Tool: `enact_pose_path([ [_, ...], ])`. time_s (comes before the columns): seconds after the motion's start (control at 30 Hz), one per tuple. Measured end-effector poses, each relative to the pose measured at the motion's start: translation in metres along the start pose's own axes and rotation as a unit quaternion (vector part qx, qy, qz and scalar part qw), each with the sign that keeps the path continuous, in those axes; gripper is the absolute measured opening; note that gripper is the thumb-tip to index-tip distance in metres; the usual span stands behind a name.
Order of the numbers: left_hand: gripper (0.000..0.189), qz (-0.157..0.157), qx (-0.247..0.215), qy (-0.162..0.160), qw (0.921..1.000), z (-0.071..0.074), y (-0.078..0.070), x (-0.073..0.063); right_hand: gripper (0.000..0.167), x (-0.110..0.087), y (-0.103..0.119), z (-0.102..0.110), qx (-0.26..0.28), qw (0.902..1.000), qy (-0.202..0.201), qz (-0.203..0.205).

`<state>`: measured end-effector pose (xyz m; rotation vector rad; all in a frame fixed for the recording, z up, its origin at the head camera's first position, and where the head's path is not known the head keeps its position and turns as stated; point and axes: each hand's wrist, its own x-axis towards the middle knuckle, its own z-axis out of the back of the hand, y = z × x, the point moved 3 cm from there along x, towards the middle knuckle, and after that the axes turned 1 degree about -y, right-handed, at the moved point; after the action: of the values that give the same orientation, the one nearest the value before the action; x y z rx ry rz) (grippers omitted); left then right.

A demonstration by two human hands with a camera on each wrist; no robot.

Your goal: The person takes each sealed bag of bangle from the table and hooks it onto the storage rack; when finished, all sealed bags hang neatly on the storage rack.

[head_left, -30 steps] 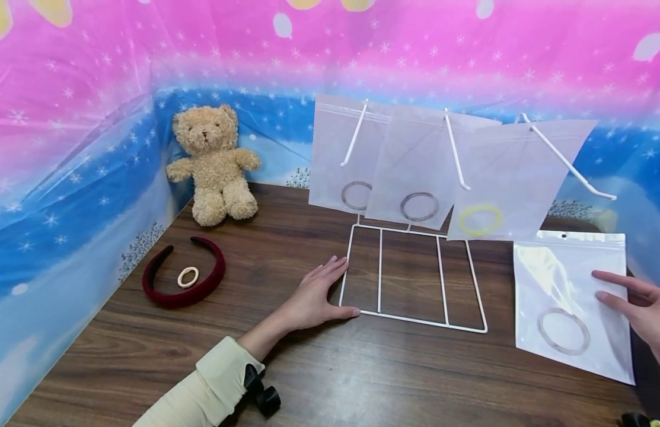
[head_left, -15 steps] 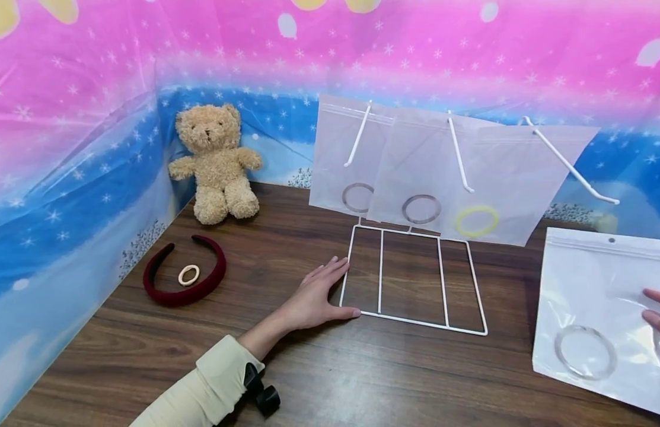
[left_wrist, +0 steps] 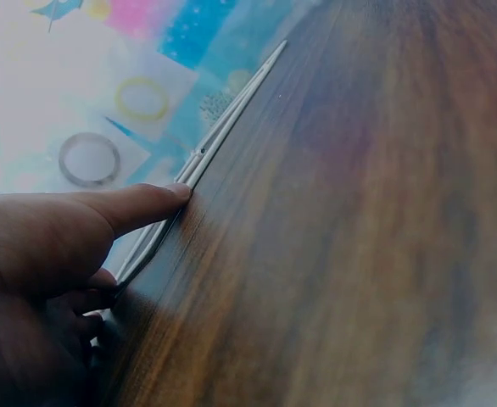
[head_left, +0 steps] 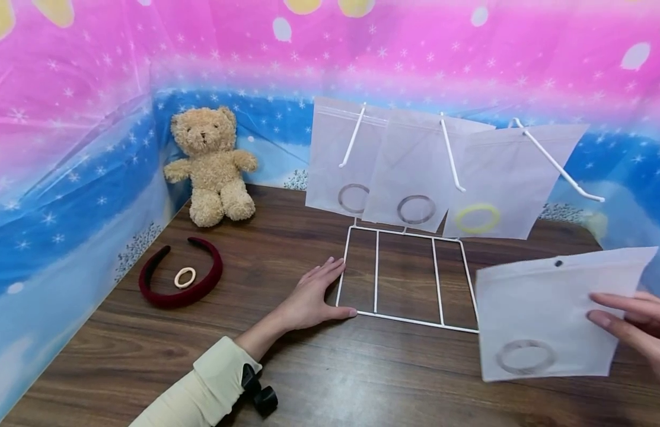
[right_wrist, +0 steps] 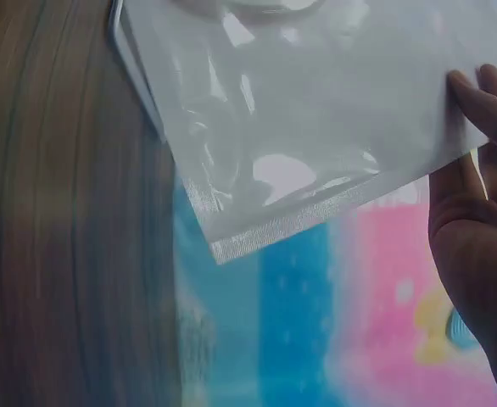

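Observation:
My right hand pinches a white zip bag by its right edge between fingers and thumb. The bag stands off to the right of the wire rack, overlapping its front right corner in the head view. Low in the bag shows a greyish ring, like a bangle, and a hang hole sits near its top. My left hand rests at the left front corner of the white wire rack, its thumb on the front bar and fingers along the left side. In the right wrist view the bag looks glossy.
Three similar bags hang on the rack's prongs: a left bag, a middle bag and a right bag with a yellow ring. A teddy bear sits at back left. Nearer lie a dark red headband and a small pale ring.
The right hand first carried the bag rightward, then brought it back left toward the rack, turning it so its top edge tilts up at the right. The left hand keeps its place.

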<state>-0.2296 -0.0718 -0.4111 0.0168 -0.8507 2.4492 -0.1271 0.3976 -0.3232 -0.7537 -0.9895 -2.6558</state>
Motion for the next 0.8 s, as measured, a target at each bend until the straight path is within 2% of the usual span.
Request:
enact_pose_path([
  [0.07,0.094,0.002,0.001,0.000,1.0000,0.000,0.000,0.000,0.030,0.006,0.024,-0.013,0.052,0.9981,0.009,-0.033],
  [0.2,0.094,0.002,-0.001,0.000,1.0000,-0.001,0.001,-0.001,0.032,0.022,0.061,-0.033,0.181,0.9826,0.018,-0.039],
  [0.3,0.094,0.002,-0.001,0.003,1.0000,-0.001,0.001,-0.001,0.034,0.032,0.082,-0.045,0.302,0.9529,0.020,-0.002],
  [0.33,0.094,0.001,-0.001,0.003,1.0000,-0.001,0.001,-0.001,0.034,0.034,0.087,-0.047,0.323,0.9461,0.019,0.009],
  [0.43,0.094,-0.001,-0.002,0.000,1.0000,0.000,0.001,-0.001,0.037,0.041,0.101,-0.055,0.370,0.9285,0.015,0.029],
  [0.5,0.094,-0.002,-0.001,-0.002,1.0000,0.000,0.001,-0.001,0.038,0.046,0.109,-0.059,0.387,0.9214,0.011,0.037],
  [0.67,0.094,-0.007,0.000,-0.004,1.0000,0.000,0.001,-0.001,0.040,0.052,0.118,-0.065,0.411,0.9105,0.004,0.043],
  [0.8,0.094,-0.008,-0.003,-0.004,1.0000,-0.001,0.001,-0.001,0.040,0.054,0.119,-0.068,0.418,0.9076,0.000,0.043],
])
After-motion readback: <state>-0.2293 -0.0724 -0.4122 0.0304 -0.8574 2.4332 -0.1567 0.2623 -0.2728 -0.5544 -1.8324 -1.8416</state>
